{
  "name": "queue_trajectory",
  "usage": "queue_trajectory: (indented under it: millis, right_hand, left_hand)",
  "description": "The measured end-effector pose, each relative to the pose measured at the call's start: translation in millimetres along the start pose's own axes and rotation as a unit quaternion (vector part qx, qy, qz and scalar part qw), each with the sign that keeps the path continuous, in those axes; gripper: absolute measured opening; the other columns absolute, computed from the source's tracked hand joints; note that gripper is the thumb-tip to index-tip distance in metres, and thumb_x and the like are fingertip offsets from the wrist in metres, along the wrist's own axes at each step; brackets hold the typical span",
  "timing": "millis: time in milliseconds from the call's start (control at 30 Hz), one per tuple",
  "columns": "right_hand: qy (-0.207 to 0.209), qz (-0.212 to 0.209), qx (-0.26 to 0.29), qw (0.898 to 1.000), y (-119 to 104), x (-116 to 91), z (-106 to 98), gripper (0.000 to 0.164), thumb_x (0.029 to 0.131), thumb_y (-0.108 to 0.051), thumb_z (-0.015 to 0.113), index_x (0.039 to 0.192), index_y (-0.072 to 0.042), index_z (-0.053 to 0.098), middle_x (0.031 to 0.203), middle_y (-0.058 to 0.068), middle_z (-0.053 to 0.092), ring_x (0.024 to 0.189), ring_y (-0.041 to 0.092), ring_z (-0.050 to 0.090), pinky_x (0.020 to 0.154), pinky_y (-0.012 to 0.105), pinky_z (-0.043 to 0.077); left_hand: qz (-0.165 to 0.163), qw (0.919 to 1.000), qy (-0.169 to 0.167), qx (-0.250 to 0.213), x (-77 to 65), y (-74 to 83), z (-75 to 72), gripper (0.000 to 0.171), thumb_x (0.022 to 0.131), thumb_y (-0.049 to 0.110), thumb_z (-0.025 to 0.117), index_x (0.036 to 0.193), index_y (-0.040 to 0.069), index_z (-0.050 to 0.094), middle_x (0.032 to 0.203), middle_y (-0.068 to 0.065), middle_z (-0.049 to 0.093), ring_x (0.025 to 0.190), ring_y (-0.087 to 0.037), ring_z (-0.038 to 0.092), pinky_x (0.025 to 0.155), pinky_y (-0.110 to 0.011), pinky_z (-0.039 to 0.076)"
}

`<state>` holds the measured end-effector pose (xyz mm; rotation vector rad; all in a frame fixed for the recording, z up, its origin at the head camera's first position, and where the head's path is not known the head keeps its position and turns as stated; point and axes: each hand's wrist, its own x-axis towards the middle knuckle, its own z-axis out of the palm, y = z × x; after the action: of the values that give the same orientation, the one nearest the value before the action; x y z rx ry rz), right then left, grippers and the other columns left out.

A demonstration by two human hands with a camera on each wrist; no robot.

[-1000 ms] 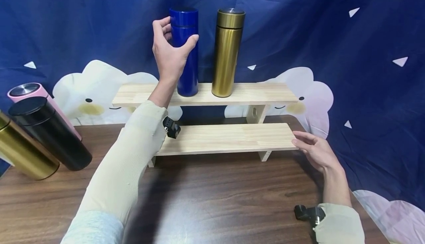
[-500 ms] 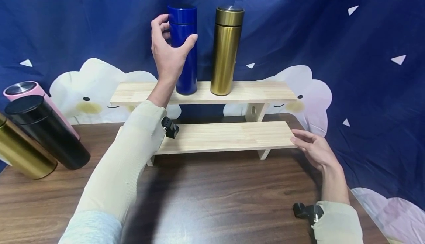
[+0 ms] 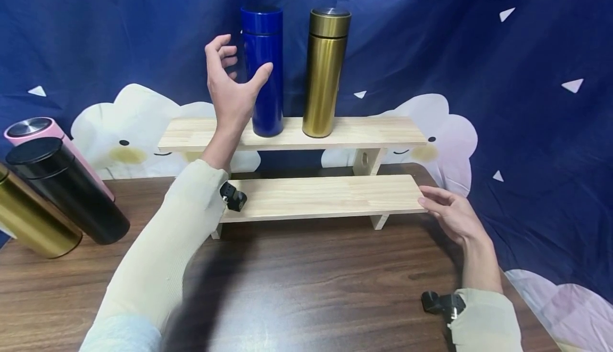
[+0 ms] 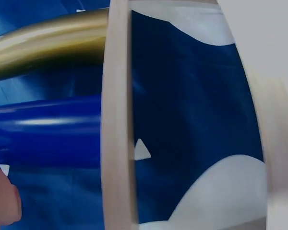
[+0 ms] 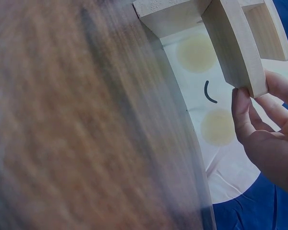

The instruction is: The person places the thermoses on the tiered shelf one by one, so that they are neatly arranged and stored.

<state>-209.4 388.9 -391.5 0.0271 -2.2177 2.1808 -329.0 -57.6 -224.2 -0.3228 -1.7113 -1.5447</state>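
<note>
A blue thermos bottle (image 3: 268,75) stands upright on the upper board of a two-tier wooden shelf (image 3: 373,133). Just left of it is my left hand (image 3: 232,91), fingers spread and thumb in front of the bottle, holding nothing. Part of that thumb (image 4: 7,199) shows beside the blue bottle in the left wrist view. To the right a gold thermos bottle (image 3: 327,75) stands upright on the same board. My right hand (image 3: 455,213) pinches the right end of the lower board between thumb and fingers, seen closely in the right wrist view, where the board (image 5: 235,48) is tilted.
On the brown wooden table (image 3: 306,288), at the left, stand a black thermos bottle (image 3: 72,192), a pink thermos bottle (image 3: 91,171) behind it and another gold thermos bottle (image 3: 35,219), cut off by the frame edge. A blue curtain (image 3: 407,38) with clouds hangs behind the shelf.
My left hand has let go of the blue thermos bottle and moved left and slightly down. The bottle stays upright in place. My right hand keeps its hold on the lower board.
</note>
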Motion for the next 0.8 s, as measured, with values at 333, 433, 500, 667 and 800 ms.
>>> queue_trajectory:
  millis: [333, 433, 500, 667, 800]
  right_hand:
    - [-0.006, 0.004, -0.002, 1.0, 1, 3, 2, 0.032, 0.095, -0.002, 0.068, 0.126, -0.003, 0.063, 0.103, -0.005, 0.071, 0.092, 0.007, 0.066, 0.083, 0.019, 0.049]
    - [-0.006, 0.007, -0.003, 1.0, 1, 3, 3, 0.03, 0.095, -0.002, 0.068, 0.124, -0.006, 0.065, 0.101, -0.005, 0.072, 0.092, 0.006, 0.066, 0.082, 0.019, 0.049]
    - [-0.005, 0.008, -0.003, 1.0, 1, 3, 3, 0.029, 0.095, -0.002, 0.068, 0.123, -0.007, 0.065, 0.1, -0.005, 0.072, 0.091, 0.006, 0.066, 0.081, 0.019, 0.049]
    - [-0.002, 0.007, -0.003, 1.0, 1, 2, 1, 0.032, 0.095, -0.003, 0.069, 0.126, -0.003, 0.063, 0.102, -0.006, 0.071, 0.092, 0.006, 0.065, 0.082, 0.018, 0.049]
    - [-0.004, 0.004, 0.0, 1.0, 1, 1, 0, 0.033, 0.095, -0.002, 0.069, 0.127, -0.003, 0.063, 0.103, -0.005, 0.071, 0.092, 0.006, 0.066, 0.083, 0.018, 0.049]
  left_hand:
    - [0.008, 0.9965, 0.001, 0.083, -15.5, -15.1, -40.6, 0.073, 0.075, 0.039, 0.086, 0.135, 0.011, 0.054, 0.13, -0.007, 0.055, 0.118, -0.015, 0.049, 0.093, -0.031, 0.042]
    - [0.007, 0.9917, -0.005, 0.129, -20.5, -16.1, -50.4, 0.073, 0.077, 0.042, 0.085, 0.135, 0.011, 0.053, 0.131, -0.007, 0.054, 0.118, -0.012, 0.047, 0.094, -0.032, 0.042]
    - [0.012, 0.9884, -0.005, 0.151, -23.2, -15.5, -55.2, 0.073, 0.078, 0.043, 0.084, 0.135, 0.01, 0.053, 0.131, -0.008, 0.055, 0.118, -0.011, 0.047, 0.093, -0.032, 0.041]
    - [0.026, 0.9816, -0.001, 0.189, -27.8, -11.9, -65.8, 0.076, 0.076, 0.046, 0.086, 0.135, 0.009, 0.055, 0.13, -0.009, 0.056, 0.12, -0.014, 0.048, 0.098, -0.029, 0.039]
    - [0.034, 0.9699, -0.011, 0.241, -32.3, -12.6, -76.7, 0.079, 0.076, 0.05, 0.085, 0.137, 0.009, 0.056, 0.131, -0.011, 0.056, 0.123, -0.021, 0.047, 0.101, -0.032, 0.038]
